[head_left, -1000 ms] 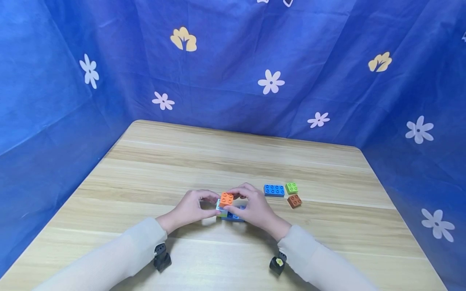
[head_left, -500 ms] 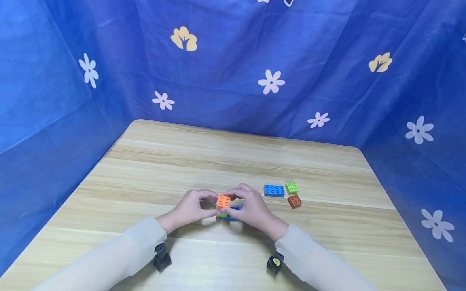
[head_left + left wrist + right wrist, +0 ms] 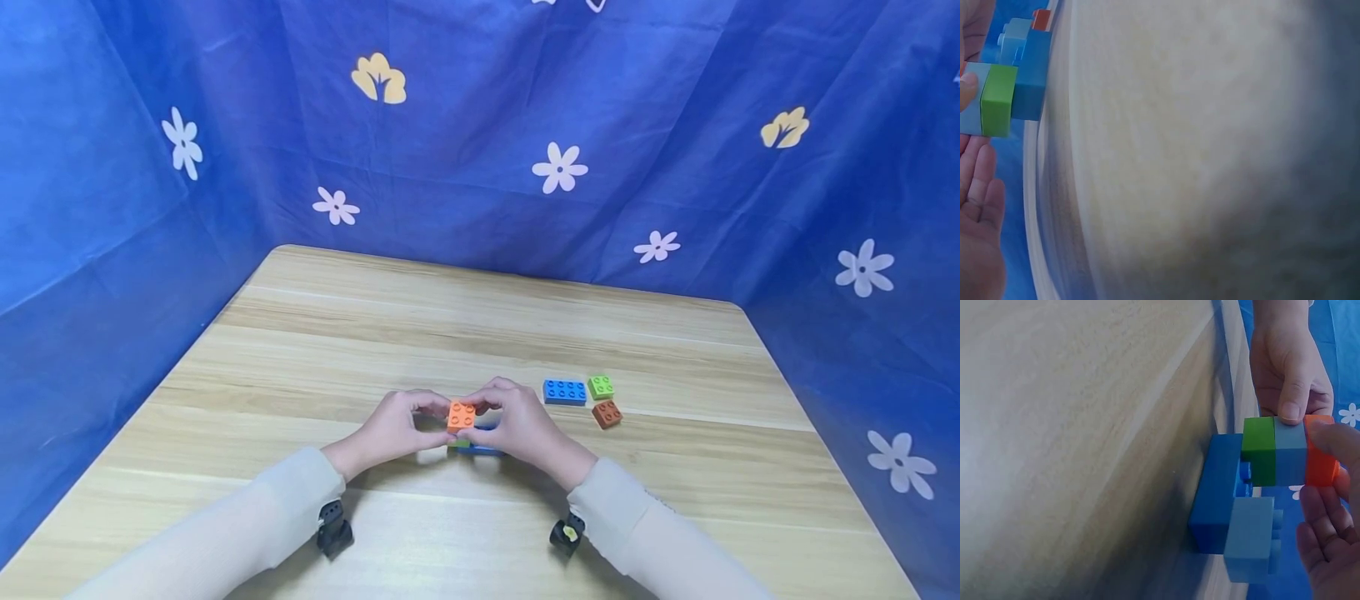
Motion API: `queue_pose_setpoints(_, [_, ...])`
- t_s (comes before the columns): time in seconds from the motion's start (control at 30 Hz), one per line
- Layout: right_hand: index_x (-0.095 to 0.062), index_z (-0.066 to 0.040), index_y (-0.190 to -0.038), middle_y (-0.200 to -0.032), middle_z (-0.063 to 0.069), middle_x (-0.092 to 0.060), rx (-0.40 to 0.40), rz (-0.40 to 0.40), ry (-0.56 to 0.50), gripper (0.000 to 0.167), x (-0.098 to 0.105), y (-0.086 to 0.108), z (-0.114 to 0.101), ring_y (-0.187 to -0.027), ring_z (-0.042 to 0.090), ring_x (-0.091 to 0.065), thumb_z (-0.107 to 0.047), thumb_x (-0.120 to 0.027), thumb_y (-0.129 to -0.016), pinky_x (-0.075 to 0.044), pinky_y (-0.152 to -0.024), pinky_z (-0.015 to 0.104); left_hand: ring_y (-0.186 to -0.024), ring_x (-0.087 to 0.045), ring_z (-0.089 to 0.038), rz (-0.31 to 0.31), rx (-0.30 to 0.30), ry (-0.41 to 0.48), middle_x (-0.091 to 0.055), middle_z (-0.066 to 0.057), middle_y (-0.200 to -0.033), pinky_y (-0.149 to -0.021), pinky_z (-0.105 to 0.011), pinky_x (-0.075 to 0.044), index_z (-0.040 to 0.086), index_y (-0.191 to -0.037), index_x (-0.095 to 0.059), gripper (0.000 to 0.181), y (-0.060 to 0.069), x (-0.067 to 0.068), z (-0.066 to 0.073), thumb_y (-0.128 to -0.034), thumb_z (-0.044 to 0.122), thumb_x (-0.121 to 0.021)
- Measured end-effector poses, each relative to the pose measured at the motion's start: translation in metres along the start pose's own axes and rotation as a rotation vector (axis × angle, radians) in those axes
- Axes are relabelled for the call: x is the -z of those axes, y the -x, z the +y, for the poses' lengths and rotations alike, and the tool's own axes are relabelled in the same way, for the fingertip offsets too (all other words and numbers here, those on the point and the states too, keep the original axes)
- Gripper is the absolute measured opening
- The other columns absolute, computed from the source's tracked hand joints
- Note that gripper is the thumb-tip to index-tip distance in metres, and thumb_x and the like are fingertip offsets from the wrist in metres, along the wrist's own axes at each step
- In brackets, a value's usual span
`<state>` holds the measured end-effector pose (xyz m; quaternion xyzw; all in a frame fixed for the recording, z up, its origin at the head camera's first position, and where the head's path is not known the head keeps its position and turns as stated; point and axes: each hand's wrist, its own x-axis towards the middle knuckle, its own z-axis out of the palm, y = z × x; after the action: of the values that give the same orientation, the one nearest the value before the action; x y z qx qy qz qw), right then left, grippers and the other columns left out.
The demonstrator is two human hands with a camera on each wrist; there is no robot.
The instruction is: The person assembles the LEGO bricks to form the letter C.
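Observation:
My right hand (image 3: 521, 429) pinches an orange toy brick (image 3: 461, 417) with studs on top. In the right wrist view, it sits on a light blue brick (image 3: 1290, 453), which rests on a green brick (image 3: 1259, 450). That stack stands at one end of a long blue brick (image 3: 1215, 494) lying on the table. Another light blue brick (image 3: 1250, 537) sits toward the long brick's other end. With its thumb on the stacked light blue brick, my left hand (image 3: 393, 423) holds the stack. Fingers hide part of the orange brick in the right wrist view.
On the wooden table (image 3: 360, 317), right of my hands, lie a loose blue brick (image 3: 565, 392), a lime green brick (image 3: 601, 387) and a brown brick (image 3: 607, 414). Blue flowered cloth (image 3: 465, 125) hangs behind the table and along its sides.
The orange brick has moved slightly left and down with my right hand, over the light blue brick, and has stayed nearly still since. My left hand keeps its place.

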<state>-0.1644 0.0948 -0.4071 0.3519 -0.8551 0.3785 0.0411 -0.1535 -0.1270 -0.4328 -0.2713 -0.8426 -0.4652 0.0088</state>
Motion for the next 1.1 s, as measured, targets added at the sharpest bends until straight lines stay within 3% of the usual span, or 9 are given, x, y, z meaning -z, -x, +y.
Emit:
queue_pose_setpoints(0.4, [-0.073, -0.010, -0.102, -0.090, -0.007, -0.063, -0.026, -0.009, -0.020, 0.035, -0.0011, 0.0001, 0.0018, -0.083, 0.005, -0.060, -0.020, -0.086, -0.071, -0.054, -0.075, 0.031, -0.093, -0.063, -0.017, -0.009, 0.005, 0.000, -0.069, 0.002, -0.104, -0.089, -0.042, -0.049, 0.012, -0.108, -0.069, 0.041, -0.0013, 0.0060, 0.0020, -0.0740, 0.031, -0.082])
queue_pose_setpoints(0.63, [-0.073, -0.011, -0.103, -0.091, -0.008, -0.063, -0.042, -0.010, -0.003, 0.037, -0.0001, 0.0003, 0.0003, -0.084, 0.004, -0.061, -0.022, -0.086, -0.071, -0.053, -0.078, 0.025, -0.093, -0.063, -0.015, 0.052, 0.021, 0.042, -0.069, 0.005, -0.102, -0.090, -0.047, -0.047, 0.014, -0.107, -0.070, 0.038, -0.0009, 0.0031, 0.0060, -0.0735, 0.025, -0.083])
queue_pose_setpoints(0.77, [-0.073, -0.011, -0.105, -0.091, -0.008, -0.063, -0.046, -0.002, -0.017, 0.038, -0.0002, 0.0016, 0.0007, -0.084, 0.004, -0.061, -0.020, -0.086, -0.071, -0.054, -0.076, 0.027, -0.092, -0.063, -0.015, 0.084, 0.020, 0.067, -0.069, 0.006, -0.099, -0.089, -0.047, -0.048, 0.015, -0.105, -0.070, 0.035, 0.0003, -0.0006, 0.0061, -0.0733, 0.019, -0.083])
queue_pose_setpoints(1.1, [-0.071, -0.013, -0.109, -0.094, -0.008, -0.063, 0.016, 0.039, -0.015, 0.041, -0.0042, 0.0055, 0.0058, -0.086, 0.003, -0.060, -0.023, -0.085, -0.072, -0.051, -0.081, 0.024, -0.091, -0.064, -0.019, 0.105, -0.008, 0.064, -0.069, 0.003, -0.097, -0.086, -0.047, -0.049, 0.012, -0.103, -0.070, 0.032, 0.0014, -0.0028, 0.0091, -0.0739, 0.015, -0.083])
